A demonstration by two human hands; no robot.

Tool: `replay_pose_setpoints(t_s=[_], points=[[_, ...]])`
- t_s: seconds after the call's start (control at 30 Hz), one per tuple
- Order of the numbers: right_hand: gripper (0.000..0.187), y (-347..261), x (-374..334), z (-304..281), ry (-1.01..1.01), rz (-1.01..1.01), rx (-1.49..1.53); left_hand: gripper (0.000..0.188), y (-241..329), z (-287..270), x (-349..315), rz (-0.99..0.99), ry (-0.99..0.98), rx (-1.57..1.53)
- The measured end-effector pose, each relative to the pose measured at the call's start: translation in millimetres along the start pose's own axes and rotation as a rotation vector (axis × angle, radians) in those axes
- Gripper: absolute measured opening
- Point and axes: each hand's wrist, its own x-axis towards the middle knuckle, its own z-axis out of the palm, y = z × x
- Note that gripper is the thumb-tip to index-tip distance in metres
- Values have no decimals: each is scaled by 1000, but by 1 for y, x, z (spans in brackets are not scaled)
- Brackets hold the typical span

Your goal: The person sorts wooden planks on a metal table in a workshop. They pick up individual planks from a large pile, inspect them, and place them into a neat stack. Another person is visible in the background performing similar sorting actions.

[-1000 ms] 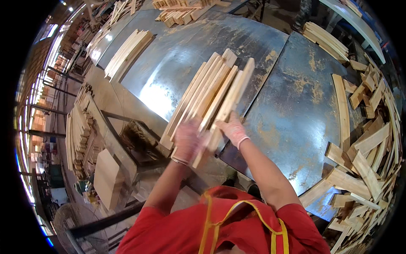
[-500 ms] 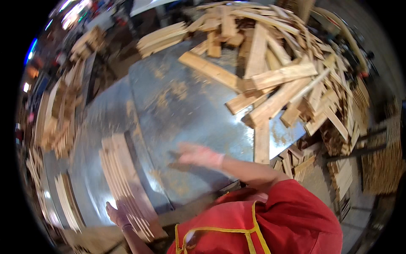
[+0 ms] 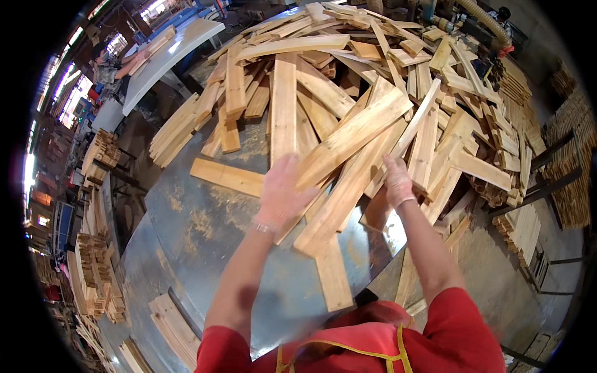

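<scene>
Wooden boards lie crosswise in a large loose pile [image 3: 284, 105] on a metal-topped table [image 3: 186, 242]. My left hand [image 3: 283, 194], in a pale glove, reaches over the near left side of the pile, fingers stretched and thumb apart. It is beside the near end of a wide slanting board [image 3: 357, 133]. My right hand [image 3: 398, 181], also gloved, is at the pile's right side, by a narrow strip [image 3: 416, 121] and the board ends; its fingers look slightly bent and apart. Neither hand visibly grips a board; whether the fingertips touch wood is unclear.
A short row of boards [image 3: 174, 329] lies at the table's near left. More stacked boards [image 3: 93, 273] stand along the left, and bundled wood [image 3: 563, 180] at the right. Another person [image 3: 115, 65] is at a white table [image 3: 177, 53] at the far left.
My view has swung right toward the pile. My left hand has left the row of boards and reached forward to the pile; my right hand has moved from over the bare tabletop to the pile's right side.
</scene>
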Motion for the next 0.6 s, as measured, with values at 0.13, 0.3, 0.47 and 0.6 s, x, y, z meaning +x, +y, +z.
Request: replay_pose_setpoints(t_s=[0.13,0.3,0.47,0.6], points=[[101,6,13,36,100,-5,205,105,1,49,93,-142,-268,-19],[60,24,-18,9,-238,202,367,98,-36,65,72,-341,-516,-337],[40,39,-138,2,-658,374,214,74,-91,92,-85,-331,-568,-1124],[55,95,-189,15,-984,445,-3,81,-98,112,-230,-870,-289,-1623]])
